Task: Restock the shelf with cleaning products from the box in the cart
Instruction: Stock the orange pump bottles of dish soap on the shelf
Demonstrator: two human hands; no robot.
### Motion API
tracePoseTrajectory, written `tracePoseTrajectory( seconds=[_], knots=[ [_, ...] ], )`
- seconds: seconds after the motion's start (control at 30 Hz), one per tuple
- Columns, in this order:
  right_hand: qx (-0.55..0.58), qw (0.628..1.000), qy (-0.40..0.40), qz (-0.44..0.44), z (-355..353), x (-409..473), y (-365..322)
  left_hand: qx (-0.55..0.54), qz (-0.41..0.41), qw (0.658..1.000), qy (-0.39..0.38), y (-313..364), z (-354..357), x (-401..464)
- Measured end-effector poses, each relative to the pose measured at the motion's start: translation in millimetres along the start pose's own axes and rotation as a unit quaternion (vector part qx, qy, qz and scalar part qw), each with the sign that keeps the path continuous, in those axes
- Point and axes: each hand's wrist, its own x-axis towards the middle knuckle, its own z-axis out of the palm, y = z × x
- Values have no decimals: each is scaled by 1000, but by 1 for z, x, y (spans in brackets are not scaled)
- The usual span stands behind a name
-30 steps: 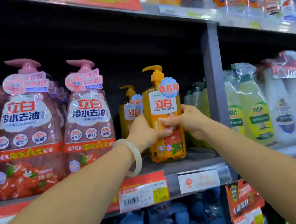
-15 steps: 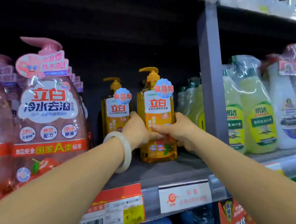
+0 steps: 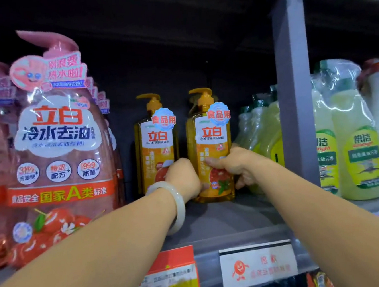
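Note:
An orange pump bottle of dish soap [image 3: 209,141] stands upright on the grey shelf [image 3: 228,218], deep in the bay. My left hand [image 3: 183,178], with a pale bangle on the wrist, grips its lower left side. My right hand [image 3: 234,164] grips its lower right side, thumb across the label. A second, matching orange pump bottle [image 3: 155,144] stands just to its left, partly behind my left hand. The box and cart are out of view.
Large pink pump bottles [image 3: 58,160] crowd the shelf on the left. Shrink-wrapped green bottles [image 3: 261,134] sit right of my hands, before a grey upright post [image 3: 294,87]. Beyond it stand green spray bottles [image 3: 355,141]. Price tags [image 3: 258,266] line the shelf edge.
Both hands have pushed the orange bottle further back on the shelf, level with the other orange bottle. The view has moved closer and shifted to the right.

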Motion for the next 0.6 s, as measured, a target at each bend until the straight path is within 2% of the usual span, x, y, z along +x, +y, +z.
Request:
tracePoseTrajectory(
  seconds=[0.6],
  knots=[
    [67, 998, 16, -12, 6, 7, 10, -57, -23, 998, 20, -2, 2, -5]
  ],
)
